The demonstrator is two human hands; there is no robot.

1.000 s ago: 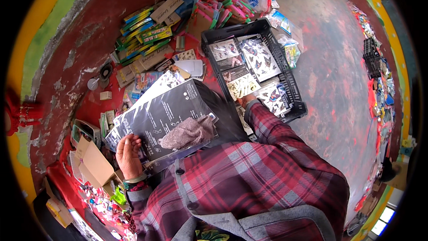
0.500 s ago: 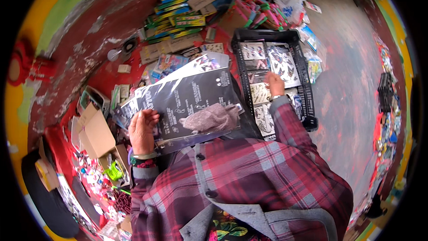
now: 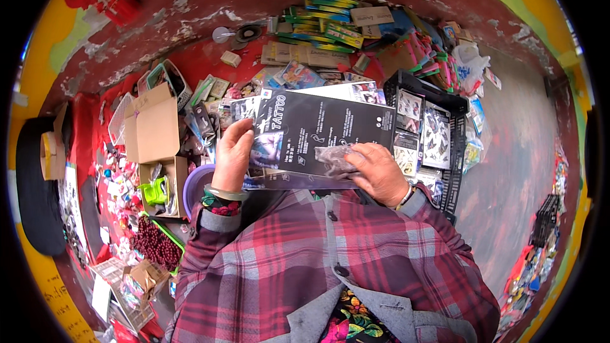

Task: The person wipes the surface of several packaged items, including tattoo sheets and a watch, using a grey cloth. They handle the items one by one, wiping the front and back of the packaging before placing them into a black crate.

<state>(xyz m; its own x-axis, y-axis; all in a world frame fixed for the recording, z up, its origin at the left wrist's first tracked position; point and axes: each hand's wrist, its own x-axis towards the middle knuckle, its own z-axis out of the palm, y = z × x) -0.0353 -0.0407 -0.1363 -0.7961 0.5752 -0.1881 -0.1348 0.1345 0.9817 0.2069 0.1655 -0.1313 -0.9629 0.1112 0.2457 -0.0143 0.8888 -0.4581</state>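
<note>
A large black sheet with white print and a small picture, in shiny clear plastic (image 3: 305, 124), lies in front of my lap on top of other sheets. My left hand (image 3: 233, 155) is closed at its left edge, the fingertips partly hidden. On the lower right part of the sheet my right hand (image 3: 382, 174) grips a crumpled grey-brown cloth (image 3: 332, 157), pressing it against the plastic. To the right stands a black plastic crate (image 3: 457, 152) with sheets of black-and-white designs (image 3: 436, 136) inside.
Piled yellow-green packets (image 3: 333, 22) lie along the far wall, near pink and green items (image 3: 429, 57) and a clear plastic bag (image 3: 470, 63). At the left are an open cardboard box (image 3: 152, 124), a purple bucket (image 3: 197, 187), a basket of dark red beads (image 3: 155, 244) and small goods on red cloth.
My right hand has come left from over the crate and taken hold of the cloth on the sheet. My left hand has closed at the sheet's left edge. The view has turned left.
</note>
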